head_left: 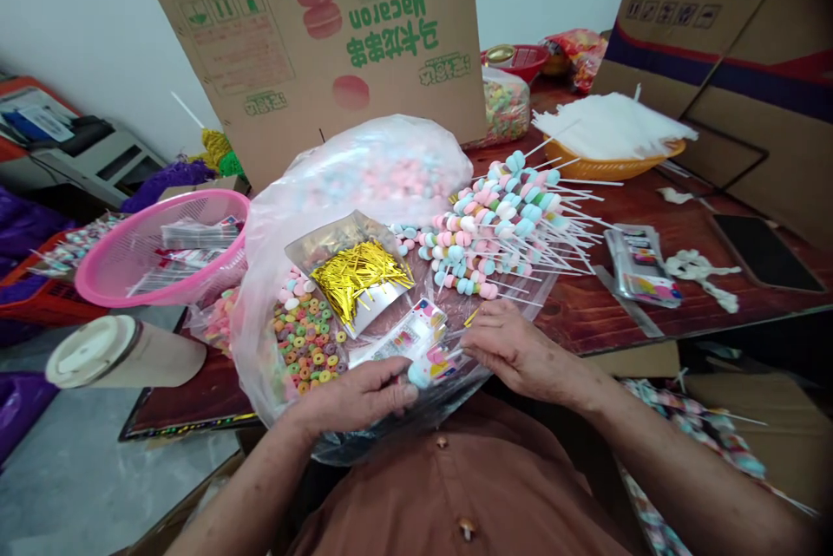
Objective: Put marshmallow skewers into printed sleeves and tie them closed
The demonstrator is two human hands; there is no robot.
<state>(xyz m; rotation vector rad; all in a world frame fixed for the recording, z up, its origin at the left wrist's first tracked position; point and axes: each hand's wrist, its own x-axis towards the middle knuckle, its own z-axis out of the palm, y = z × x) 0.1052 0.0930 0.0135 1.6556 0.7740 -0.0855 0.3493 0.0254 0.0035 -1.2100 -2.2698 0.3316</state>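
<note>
Bagging is the step in hand: left hand (364, 395) pinches a printed wrapper (409, 339), right hand (511, 348) pinches a marshmallow skewer (433, 368), whose candy probably needs sliding fully inside.

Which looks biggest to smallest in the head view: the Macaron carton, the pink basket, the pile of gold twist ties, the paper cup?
1. Macaron carton
2. Pink basket
3. Paper cup, lying nearer the camera, so unsure against the ties
4. Gold twist ties
</note>
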